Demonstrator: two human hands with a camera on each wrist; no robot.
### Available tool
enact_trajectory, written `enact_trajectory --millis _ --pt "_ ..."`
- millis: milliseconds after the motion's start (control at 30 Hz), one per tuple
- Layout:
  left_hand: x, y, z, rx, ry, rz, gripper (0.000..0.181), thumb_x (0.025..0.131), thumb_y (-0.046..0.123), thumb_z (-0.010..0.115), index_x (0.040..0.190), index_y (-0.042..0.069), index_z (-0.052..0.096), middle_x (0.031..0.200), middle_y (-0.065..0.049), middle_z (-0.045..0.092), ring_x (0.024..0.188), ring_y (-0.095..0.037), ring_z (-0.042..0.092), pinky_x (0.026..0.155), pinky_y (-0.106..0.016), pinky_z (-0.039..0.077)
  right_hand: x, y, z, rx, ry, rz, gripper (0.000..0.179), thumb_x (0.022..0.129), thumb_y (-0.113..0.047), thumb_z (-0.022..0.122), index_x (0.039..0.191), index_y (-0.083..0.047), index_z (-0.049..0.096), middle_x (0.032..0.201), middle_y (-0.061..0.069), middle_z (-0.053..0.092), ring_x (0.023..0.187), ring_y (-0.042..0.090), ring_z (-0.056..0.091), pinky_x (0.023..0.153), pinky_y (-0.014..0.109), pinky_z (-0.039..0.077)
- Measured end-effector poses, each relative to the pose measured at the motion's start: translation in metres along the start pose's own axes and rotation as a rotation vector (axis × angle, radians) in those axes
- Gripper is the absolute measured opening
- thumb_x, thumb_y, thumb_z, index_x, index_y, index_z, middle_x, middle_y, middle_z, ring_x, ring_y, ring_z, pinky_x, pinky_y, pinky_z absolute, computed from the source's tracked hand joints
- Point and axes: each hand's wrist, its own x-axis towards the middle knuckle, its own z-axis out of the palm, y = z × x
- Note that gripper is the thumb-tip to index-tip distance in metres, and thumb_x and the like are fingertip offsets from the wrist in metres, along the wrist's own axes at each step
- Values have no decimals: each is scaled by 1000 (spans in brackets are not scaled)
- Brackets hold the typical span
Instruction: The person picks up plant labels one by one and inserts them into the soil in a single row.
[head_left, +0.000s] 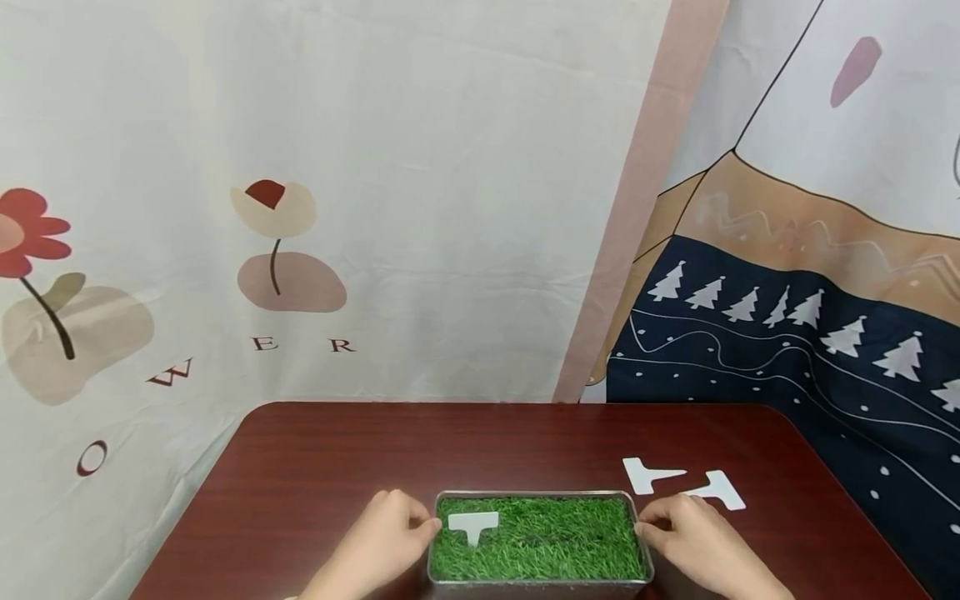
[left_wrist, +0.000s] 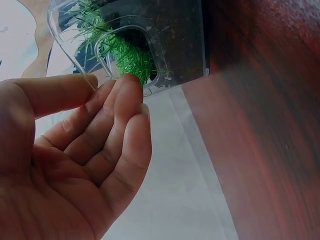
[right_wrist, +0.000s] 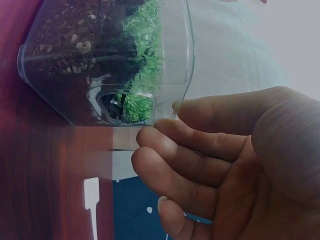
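A clear plastic planter box stands on the table, with green grass across its top. Through its side in the right wrist view, dark soil with pebbles shows under the grass. One white T-shaped plant label stands in the grass near the left end. My left hand pinches the box's left rim between thumb and fingertips. At the opposite end, my right hand pinches the right rim in the same way. Both end walls have a rounded rectangular opening, seen in the wrist views.
Two more white T-shaped labels, a farther one and a nearer one, lie on the dark red table beyond my right hand, which partly covers the nearer one. A printed curtain hangs behind the table.
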Motion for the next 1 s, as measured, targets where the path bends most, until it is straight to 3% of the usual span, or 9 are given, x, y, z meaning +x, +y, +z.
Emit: enact_trajectory --millis 167,400,633,833,1000 --pt "1 -4 -2 -7 -4 12 27 94 13 74 67 18 73 56 16 60 47 -3 38 61 -27 44 -3 5 -5 -17 54 -52 3 95 -19 76 96 -19 79 89 -11 73 74 2 60 63 28 48" --pt "2 -7 -1 -3 -7 30 22 94 15 75 72 18 77 68 12 71 50 -4 45 62 -28 46 -1 15 -19 -36 215 31 12 96 -18 76 106 -11 78 101 -2 76 82 11 65 67 31 52" --pt "0 -7 -1 -18 -13 5 24 95 15 74 71 18 75 61 16 64 48 -4 42 59 -27 44 10 34 -41 -54 324 94 23 99 -18 69 114 0 73 88 -2 69 75 14 60 62 31 46" --pt "-1 -4 0 -13 -3 -13 35 94 12 73 62 19 64 52 14 51 47 -2 34 55 -27 40 19 47 -58 -76 418 80 30 99 -19 70 114 7 71 90 7 68 75 20 59 61 32 45" --pt "0 -3 2 -16 -11 -26 38 95 12 73 60 20 60 50 15 47 47 -2 33 56 -26 40 27 69 -68 -146 383 117 40 99 -22 70 118 12 66 101 24 72 89 38 68 73 51 54"
